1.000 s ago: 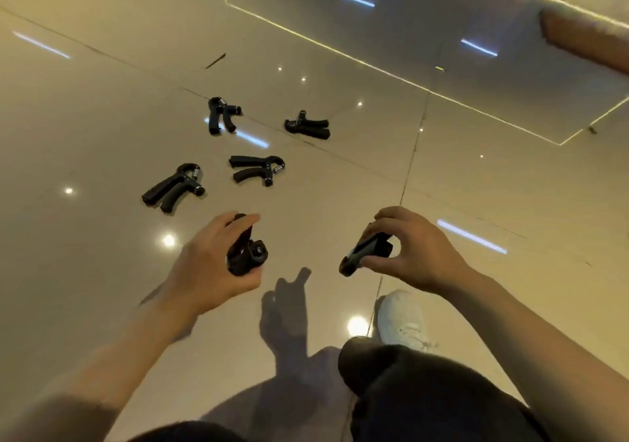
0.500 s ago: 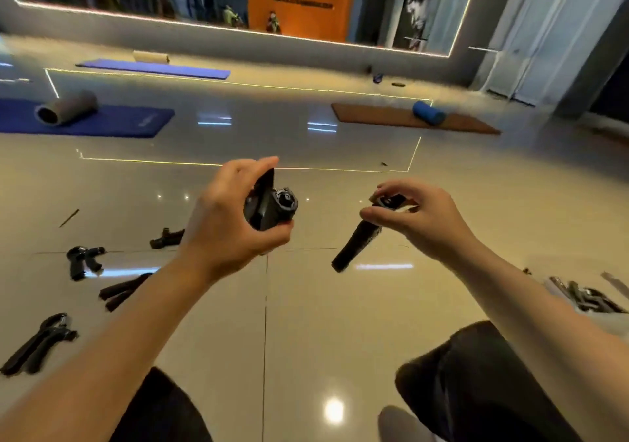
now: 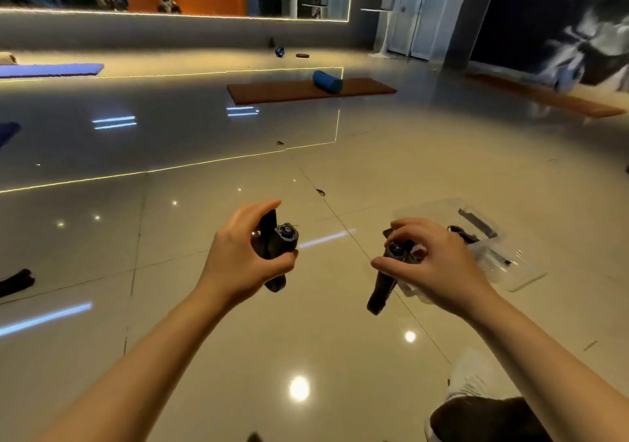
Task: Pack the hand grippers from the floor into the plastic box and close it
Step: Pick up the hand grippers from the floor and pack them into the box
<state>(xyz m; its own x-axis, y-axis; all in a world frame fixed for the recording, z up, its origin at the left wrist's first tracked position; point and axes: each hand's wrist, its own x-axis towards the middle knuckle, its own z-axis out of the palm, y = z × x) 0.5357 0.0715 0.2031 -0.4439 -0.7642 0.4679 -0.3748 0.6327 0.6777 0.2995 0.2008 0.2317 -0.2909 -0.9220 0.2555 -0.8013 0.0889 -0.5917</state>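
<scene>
My left hand [image 3: 238, 257] grips a black hand gripper [image 3: 275, 240] upright above the glossy floor, its round knob facing me. A second black hand gripper [image 3: 383, 288] hangs from my right hand [image 3: 432, 264], which pinches it at the knob end, handles pointing down. Just beyond my right hand lies the clear plastic box [image 3: 517, 274], open on the floor, with dark hand grippers [image 3: 476, 225] inside it. My right hand hides part of the box. One more black gripper [image 3: 15, 280] lies on the floor at the far left edge.
A brown mat [image 3: 289, 91] with a blue roller [image 3: 327, 81] lies further back. A blue mat [image 3: 51, 68] sits at the far left, a low ledge and mirror wall behind. My knee [image 3: 483, 417] and white shoe [image 3: 473, 373] are at the bottom right.
My view has swung right, away from the grippers on the floor. Both hands have carried their grippers rightwards, and the plastic box has come fully into view beyond my right hand.
</scene>
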